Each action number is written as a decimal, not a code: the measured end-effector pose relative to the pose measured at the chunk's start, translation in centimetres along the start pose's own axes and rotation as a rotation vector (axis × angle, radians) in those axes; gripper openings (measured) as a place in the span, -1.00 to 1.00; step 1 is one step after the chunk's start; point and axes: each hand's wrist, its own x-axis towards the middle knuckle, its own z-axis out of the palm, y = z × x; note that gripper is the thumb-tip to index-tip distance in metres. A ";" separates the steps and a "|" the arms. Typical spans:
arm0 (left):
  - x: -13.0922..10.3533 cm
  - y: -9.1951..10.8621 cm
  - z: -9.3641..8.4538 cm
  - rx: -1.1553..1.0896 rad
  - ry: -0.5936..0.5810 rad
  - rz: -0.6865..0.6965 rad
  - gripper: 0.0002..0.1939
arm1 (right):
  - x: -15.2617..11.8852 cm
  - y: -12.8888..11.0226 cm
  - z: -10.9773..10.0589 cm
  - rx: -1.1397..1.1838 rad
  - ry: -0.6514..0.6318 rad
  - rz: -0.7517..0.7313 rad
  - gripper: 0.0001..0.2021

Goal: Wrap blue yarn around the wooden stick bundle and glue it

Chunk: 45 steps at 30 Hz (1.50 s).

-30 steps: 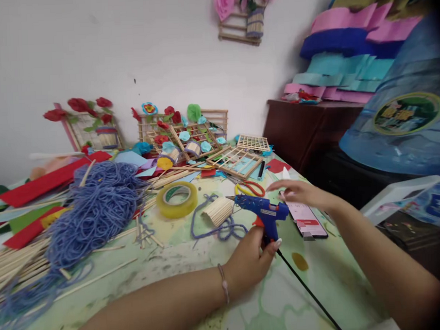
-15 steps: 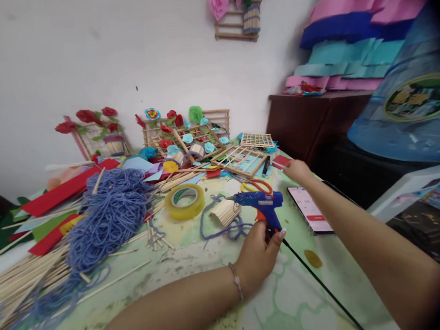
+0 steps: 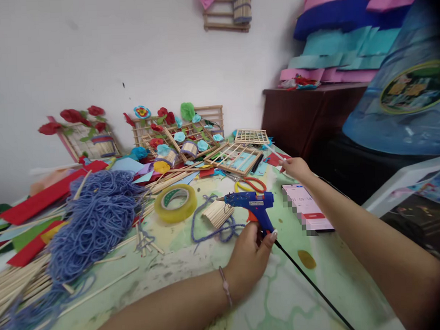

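Left hand (image 3: pixel 248 257) gripping blue plastic glue gun (image 3: pixel 251 199), right hand (image 3: pixel 296 169) pinching slim whitish stick (image 3: pixel 276 152), tangled yarn (image 3: pixel 98 216)

Table (image 3: pixel 291 298) — green patterned top | left: sticks (image 3: pixel 24 280) lie heaped with blue yarn (image 3: pixel 94 219) | middle: tape roll (image 3: pixel 171 216), scissors (image 3: pixel 252 179) | right: phone (image 3: pixel 307 210) lies face up

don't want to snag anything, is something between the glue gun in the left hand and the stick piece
Nothing visible: the glue gun in the left hand has its nozzle right by the upper edge of the stick piece. Loose blue yarn lies beside it.
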 end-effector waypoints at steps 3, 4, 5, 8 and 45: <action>0.0 0.0 0.0 -0.010 -0.004 0.000 -0.65 | -0.8 -0.7 0.0 0.114 0.054 -0.030 -0.56; 0.0 -0.1 0.0 -0.011 -0.003 0.001 -0.65 | -1.2 -0.9 -0.2 0.151 0.080 -0.043 -0.55; 0.0 -0.1 0.0 -0.013 -0.002 0.002 -0.64 | -1.7 -1.1 -0.4 0.175 0.109 -0.058 -0.53; 0.0 -0.3 0.1 -0.021 0.002 0.005 -0.63 | -3.7 -1.9 -1.2 0.397 0.128 -0.110 -0.50; 0.2 -1.3 0.5 -0.186 0.052 0.013 -0.65 | -15.2 -4.9 0.5 1.210 -0.439 -0.381 -0.77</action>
